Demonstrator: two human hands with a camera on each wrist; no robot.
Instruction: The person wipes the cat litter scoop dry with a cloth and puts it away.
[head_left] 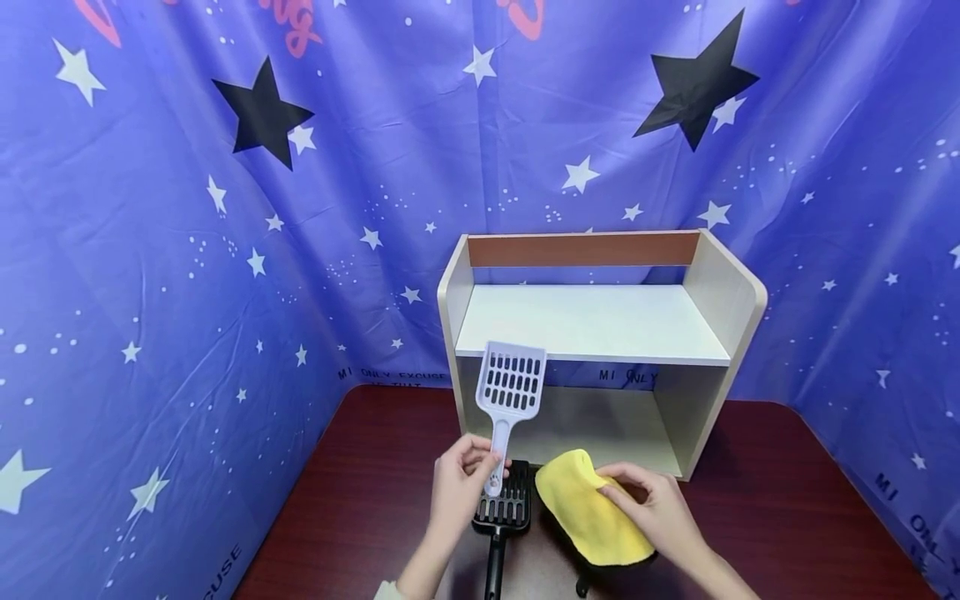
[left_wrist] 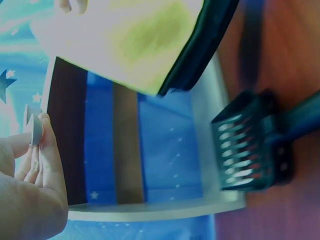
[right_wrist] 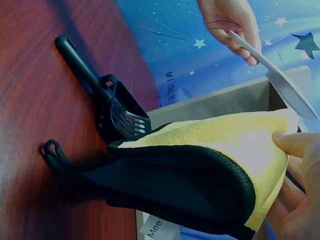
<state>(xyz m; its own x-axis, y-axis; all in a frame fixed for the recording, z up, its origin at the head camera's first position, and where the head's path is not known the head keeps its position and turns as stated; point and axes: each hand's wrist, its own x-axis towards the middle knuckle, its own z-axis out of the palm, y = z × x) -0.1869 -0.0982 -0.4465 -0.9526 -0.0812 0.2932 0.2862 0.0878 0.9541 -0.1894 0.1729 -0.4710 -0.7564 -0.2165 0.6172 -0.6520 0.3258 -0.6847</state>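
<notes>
My left hand [head_left: 454, 487] pinches the handle of a pale grey slotted litter scoop [head_left: 501, 429], held upright with its slotted head toward the shelf. In the right wrist view this pale scoop [right_wrist: 287, 90] appears from the side. My right hand [head_left: 663, 512] grips a yellow cloth [head_left: 588, 512] by its upper edge, thumb on the near face. The cloth's dark underside [right_wrist: 170, 180] shows in the right wrist view, with a black border and a hanging loop [right_wrist: 54, 152]. A black slotted litter scoop [head_left: 496, 554] lies on the table below my left hand.
A two-level shelf unit [head_left: 592, 321] with white and beige boards stands behind both hands on the dark red wooden table [head_left: 337, 500]. Blue curtains [head_left: 397, 167] with stars surround it. A white label [right_wrist: 160, 227] reading "Mee" shows beneath the cloth.
</notes>
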